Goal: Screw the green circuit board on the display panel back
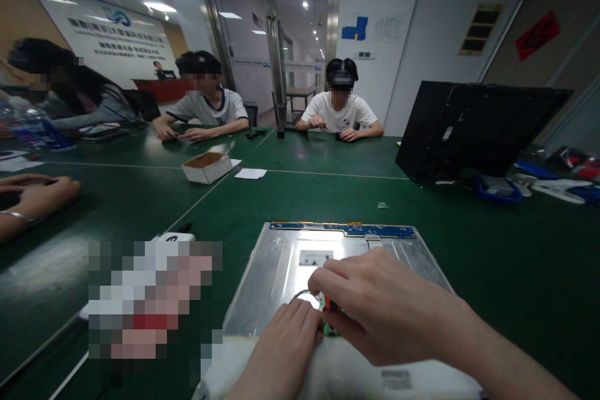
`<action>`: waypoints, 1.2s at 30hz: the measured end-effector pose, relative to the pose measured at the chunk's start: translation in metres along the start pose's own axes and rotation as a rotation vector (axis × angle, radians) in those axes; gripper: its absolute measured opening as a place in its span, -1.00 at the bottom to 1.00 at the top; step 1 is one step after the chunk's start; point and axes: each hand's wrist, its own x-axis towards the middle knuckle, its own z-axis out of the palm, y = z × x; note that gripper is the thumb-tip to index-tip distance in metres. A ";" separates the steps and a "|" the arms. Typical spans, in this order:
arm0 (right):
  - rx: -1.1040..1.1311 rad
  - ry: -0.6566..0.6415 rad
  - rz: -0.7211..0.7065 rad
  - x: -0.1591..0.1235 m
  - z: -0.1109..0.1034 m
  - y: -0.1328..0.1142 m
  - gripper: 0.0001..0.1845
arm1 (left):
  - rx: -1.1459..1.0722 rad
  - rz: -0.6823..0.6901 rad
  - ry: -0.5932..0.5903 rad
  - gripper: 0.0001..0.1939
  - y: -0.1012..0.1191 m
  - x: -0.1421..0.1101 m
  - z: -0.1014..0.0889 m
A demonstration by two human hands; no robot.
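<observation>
A flat silver display panel [253, 300] lies in front of me, its back facing up, with a blue circuit strip [319, 229] along the far edge. Near its close side sits a small green circuit board [330, 329], mostly covered by my hands. My right hand [375, 306] is closed around a red-and-black screwdriver [330, 305]; only a bit of its handle shows and its tip is hidden. Fingers together and bent, my left hand [290, 340] grips the board's left side, its fingertips hidden. A thin dark cable [302, 293] curves beside the left fingers.
A black monitor [469, 131] stands at the right, with blue-and-white clamps [557, 189] near it. An open white box [206, 170] and a paper slip [250, 173] are further off. Blurred-out items lie left of the panel. Several people sit around the green table [328, 197].
</observation>
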 end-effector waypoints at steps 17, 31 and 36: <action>-0.027 0.023 0.031 0.001 0.004 0.001 -0.91 | 0.001 -0.038 -0.028 -0.77 0.000 0.001 0.006; -0.057 0.036 0.057 0.002 0.005 0.001 -0.90 | -0.005 -0.023 -0.008 -0.80 0.002 0.001 -0.002; -0.041 0.032 0.060 0.001 0.004 0.002 -0.89 | 0.003 -0.007 -0.039 -0.81 0.003 0.003 -0.005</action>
